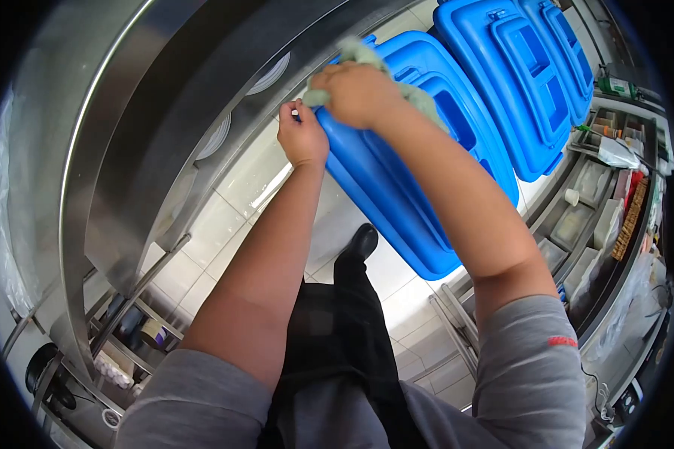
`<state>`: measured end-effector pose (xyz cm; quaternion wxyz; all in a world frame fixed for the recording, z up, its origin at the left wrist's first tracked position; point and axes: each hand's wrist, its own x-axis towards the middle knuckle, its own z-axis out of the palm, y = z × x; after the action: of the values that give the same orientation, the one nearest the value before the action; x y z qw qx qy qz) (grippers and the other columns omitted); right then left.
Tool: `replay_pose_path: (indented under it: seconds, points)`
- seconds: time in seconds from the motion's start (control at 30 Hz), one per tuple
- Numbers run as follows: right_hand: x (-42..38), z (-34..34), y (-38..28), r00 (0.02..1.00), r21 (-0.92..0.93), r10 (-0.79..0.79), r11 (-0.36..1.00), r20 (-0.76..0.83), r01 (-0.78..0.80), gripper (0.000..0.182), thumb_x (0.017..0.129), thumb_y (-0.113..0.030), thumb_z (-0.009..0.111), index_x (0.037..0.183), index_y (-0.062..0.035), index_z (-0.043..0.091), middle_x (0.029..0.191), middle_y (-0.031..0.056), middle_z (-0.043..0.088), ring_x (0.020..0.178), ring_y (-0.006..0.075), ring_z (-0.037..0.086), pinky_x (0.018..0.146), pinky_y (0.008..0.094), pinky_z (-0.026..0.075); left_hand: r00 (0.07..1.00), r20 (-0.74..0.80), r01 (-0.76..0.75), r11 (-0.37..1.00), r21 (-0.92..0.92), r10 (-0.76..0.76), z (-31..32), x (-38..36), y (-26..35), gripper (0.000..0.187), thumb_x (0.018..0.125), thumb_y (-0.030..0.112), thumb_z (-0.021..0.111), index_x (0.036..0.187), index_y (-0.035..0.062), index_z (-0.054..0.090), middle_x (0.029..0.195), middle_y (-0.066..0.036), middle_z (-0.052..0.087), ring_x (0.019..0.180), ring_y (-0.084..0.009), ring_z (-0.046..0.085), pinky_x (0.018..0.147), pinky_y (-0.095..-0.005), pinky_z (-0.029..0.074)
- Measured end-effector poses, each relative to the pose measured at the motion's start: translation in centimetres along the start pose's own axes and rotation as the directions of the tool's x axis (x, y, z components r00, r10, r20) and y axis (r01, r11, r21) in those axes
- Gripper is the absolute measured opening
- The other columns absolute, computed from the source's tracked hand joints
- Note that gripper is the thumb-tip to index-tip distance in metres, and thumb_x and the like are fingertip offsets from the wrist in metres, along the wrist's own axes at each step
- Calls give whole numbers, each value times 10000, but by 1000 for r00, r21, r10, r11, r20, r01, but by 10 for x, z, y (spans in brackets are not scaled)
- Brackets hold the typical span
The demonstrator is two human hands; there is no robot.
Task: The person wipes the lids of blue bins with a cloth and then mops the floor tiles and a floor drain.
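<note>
A large blue lid [382, 179] lies in front of me, its near-left corner under my hands. My right hand [356, 93] is closed on a pale green cloth [363, 54], part of which hangs past the wrist over the lid. The cloth is slightly blurred. Just left of it, my left hand [303, 138] has its fingers bent together at the lid's corner, gripping the edge there.
Two more blue lids [505, 90] [569, 56] stand beyond on the right. A steel counter [142, 97] runs along the left, with stacked plates [269, 75] beneath. Containers [573, 224] fill a right-hand shelf. My shoe [362, 241] is on white floor tiles [221, 228].
</note>
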<state>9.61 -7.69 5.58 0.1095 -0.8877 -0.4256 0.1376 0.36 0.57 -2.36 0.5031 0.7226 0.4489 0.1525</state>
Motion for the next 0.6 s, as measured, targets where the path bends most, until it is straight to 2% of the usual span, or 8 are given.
replay_pose_path:
  seconds: [0.1,0.17,0.23,0.33,0.43,0.53,0.57,0.6]
  points:
    - [-7,-23,34,997,-144,-21,989,-74,10,321,805,-245,636,1121,-193,653,1121,100,595,1037,280,605,886,409,488,1000,-8,-20,999,48,20,-1,-2,3,295,920,314,493,905,37,594,775,-188,627,726,-338,608,685,-437,457]
    - [-11,-35,91,959,-54,241,966,-147,-251,320,801,-288,652,1110,-202,648,1109,95,573,1012,293,603,858,407,489,1000,-4,-20,999,42,20,-1,-2,3,295,921,306,491,908,31,595,776,-184,626,725,-324,608,688,-427,457]
    - [-32,-43,139,938,108,313,948,-150,-299,323,828,-286,619,1143,-217,628,1099,106,574,994,332,594,826,421,488,998,-8,-68,998,-9,68,1,-1,0,300,925,280,483,902,3,595,780,-163,623,712,-274,595,694,-397,452]
    - [-87,-43,159,859,92,470,882,-205,-461,352,848,-304,583,1195,-260,618,1131,82,584,1020,314,604,833,434,501,986,-16,-163,985,50,164,4,0,-1,305,929,265,479,873,-14,591,772,-160,621,693,-257,575,684,-385,442]
    - [-196,-10,198,806,86,557,830,-201,-552,384,844,-292,575,1225,-248,585,1139,95,567,990,336,607,797,445,499,975,-20,-220,969,113,223,5,-3,2,314,932,262,475,849,-17,593,763,-166,617,696,-263,560,677,-387,429]
    - [-315,-2,163,697,169,687,726,-205,-666,413,831,-268,571,1241,-229,539,1057,104,553,901,354,615,730,464,498,965,-4,-261,957,127,263,7,9,-19,382,937,306,436,893,-26,619,810,-181,633,754,-254,583,716,-387,438]
    - [-345,8,149,620,181,723,683,-305,-708,376,826,-264,582,1190,-173,562,1028,117,540,878,365,611,715,461,495,964,14,-266,956,128,266,8,15,-28,382,937,306,436,893,-26,619,810,-181,633,754,-254,583,716,-387,438]
    - [-371,30,141,524,191,818,569,-238,-800,381,847,-256,580,1196,-116,525,1050,141,569,906,392,613,735,469,493,964,-15,-263,960,100,265,8,20,-35,404,931,313,419,924,-33,629,857,-180,645,789,-252,592,744,-383,444]
